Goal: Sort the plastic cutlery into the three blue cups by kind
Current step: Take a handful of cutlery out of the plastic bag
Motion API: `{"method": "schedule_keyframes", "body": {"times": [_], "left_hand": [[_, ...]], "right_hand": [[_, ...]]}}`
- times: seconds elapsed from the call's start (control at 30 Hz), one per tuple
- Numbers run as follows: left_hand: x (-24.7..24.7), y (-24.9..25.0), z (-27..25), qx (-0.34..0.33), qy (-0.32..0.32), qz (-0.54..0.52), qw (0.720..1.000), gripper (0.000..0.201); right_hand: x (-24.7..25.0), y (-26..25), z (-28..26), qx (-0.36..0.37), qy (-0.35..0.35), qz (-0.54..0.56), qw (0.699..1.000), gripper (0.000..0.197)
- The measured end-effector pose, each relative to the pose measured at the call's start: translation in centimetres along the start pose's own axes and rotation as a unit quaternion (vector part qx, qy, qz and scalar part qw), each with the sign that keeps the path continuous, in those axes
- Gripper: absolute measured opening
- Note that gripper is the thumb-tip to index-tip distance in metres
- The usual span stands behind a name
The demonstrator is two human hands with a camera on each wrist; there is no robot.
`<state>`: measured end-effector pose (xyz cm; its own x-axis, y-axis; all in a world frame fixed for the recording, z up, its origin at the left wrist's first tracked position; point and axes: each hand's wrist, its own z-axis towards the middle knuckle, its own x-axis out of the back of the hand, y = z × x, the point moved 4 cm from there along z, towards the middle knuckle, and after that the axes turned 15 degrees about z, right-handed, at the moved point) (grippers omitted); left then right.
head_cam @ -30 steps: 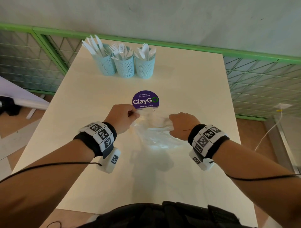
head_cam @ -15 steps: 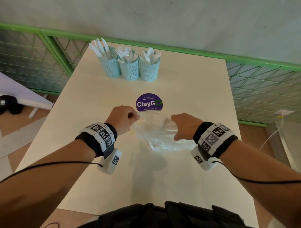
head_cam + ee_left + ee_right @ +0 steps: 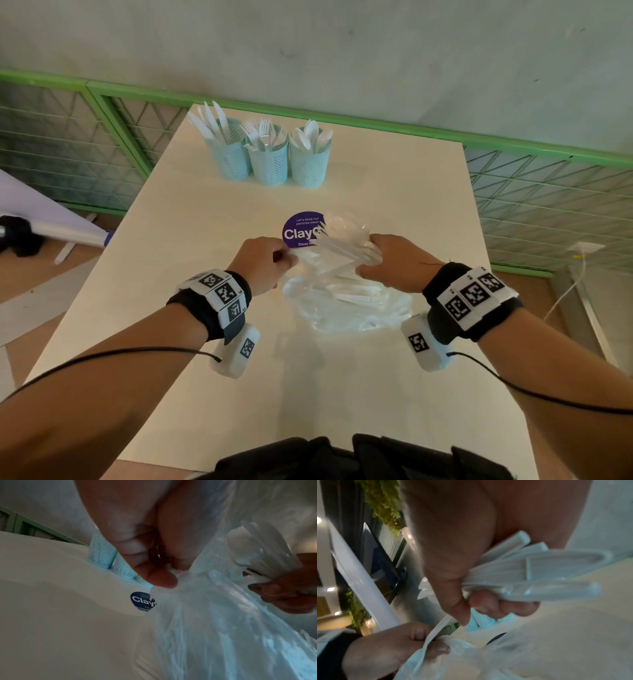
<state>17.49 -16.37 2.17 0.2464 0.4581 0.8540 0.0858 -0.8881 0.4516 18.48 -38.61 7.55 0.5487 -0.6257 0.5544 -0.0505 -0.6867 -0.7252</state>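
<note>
Three blue mesh cups stand in a row at the table's far end: the left cup (image 3: 231, 161) holds knives, the middle cup (image 3: 269, 166) forks, the right cup (image 3: 310, 166) spoons. A clear plastic bag (image 3: 346, 308) with white cutlery inside lies mid-table. My left hand (image 3: 263, 263) pinches the bag's rim (image 3: 173, 573) between thumb and fingers. My right hand (image 3: 387, 263) grips a bundle of white cutlery (image 3: 342, 248) just above the bag's mouth. In the right wrist view the bundle's handles (image 3: 547, 572) fan out of my fist (image 3: 462, 561).
A round purple sticker (image 3: 298, 229) on the white table (image 3: 205, 257) lies just beyond my hands, partly covered by the bag. A green mesh railing (image 3: 548, 192) runs along the far and left sides. Bare table surface stretches between the bag and the cups.
My right hand has closed on a bundle of cutlery and lifted it up out of the bag's mouth. The left hand keeps its pinch on the rim.
</note>
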Motion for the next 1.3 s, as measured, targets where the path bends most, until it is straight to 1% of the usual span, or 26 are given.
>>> {"method": "schedule_keyframes", "body": {"times": [0.13,0.23,0.33,0.37,0.43,0.57,0.67,0.73,0.83,0.9,0.97,1.17,1.23,1.3], "left_hand": [[0.9,0.0,0.3,-0.019,-0.019,0.027,0.999,0.026],[2.1,-0.3,0.4,-0.043,-0.058,0.012,0.997,0.026],[2.5,-0.4,0.2,-0.062,-0.092,0.002,0.994,0.025],[2.3,-0.4,0.1,-0.06,-0.093,0.003,0.994,0.025],[2.0,-0.6,0.0,-0.05,-0.081,-0.011,0.995,0.025],[1.2,-0.6,0.0,-0.044,-0.067,-0.035,0.996,0.018],[0.8,-0.5,0.2,-0.053,-0.054,-0.03,0.997,0.018],[0.7,-0.4,0.3,-0.055,-0.044,-0.028,0.997,0.018],[0.6,-0.4,0.5,-0.058,-0.038,-0.028,0.997,0.016],[0.7,-0.4,0.6,-0.058,-0.037,-0.028,0.997,0.016],[0.7,-0.6,0.7,-0.057,-0.037,-0.026,0.997,0.015],[0.9,-0.5,0.5,-0.059,-0.041,-0.012,0.997,0.012],[0.9,-0.4,0.5,-0.058,-0.041,-0.007,0.997,0.013],[1.0,-0.3,0.6,-0.055,-0.039,-0.007,0.998,0.014]], "right_hand": [[-0.6,-1.2,0.2,0.01,0.025,0.127,0.992,0.024],[0.0,-2.3,0.7,0.029,0.053,0.158,0.986,0.018],[0.6,-2.8,1.1,0.037,0.055,0.13,0.989,0.022],[0.7,-2.7,1.2,0.037,0.054,0.118,0.991,0.021],[0.9,-1.9,1.4,0.028,0.06,0.089,0.994,0.018],[1.1,0.7,1.5,-0.025,0.081,0.061,0.995,0.018],[0.7,2.0,1.2,-0.026,0.086,0.01,0.996,0.03],[0.1,2.5,0.8,-0.022,0.088,-0.041,0.995,0.031],[-0.8,2.7,0.3,-0.024,0.062,-0.128,0.99,0.042],[-0.4,2.6,-0.1,-0.026,0.072,-0.145,0.986,0.052],[0.6,2.2,-0.6,-0.028,0.088,-0.122,0.988,0.055],[3.2,-0.2,-1.8,0.013,0.077,-0.084,0.993,0.028],[3.4,-0.7,-2.0,0.012,0.075,-0.07,0.995,0.014],[2.9,-1.0,-1.5,0.003,0.069,-0.059,0.996,0.017]]}}
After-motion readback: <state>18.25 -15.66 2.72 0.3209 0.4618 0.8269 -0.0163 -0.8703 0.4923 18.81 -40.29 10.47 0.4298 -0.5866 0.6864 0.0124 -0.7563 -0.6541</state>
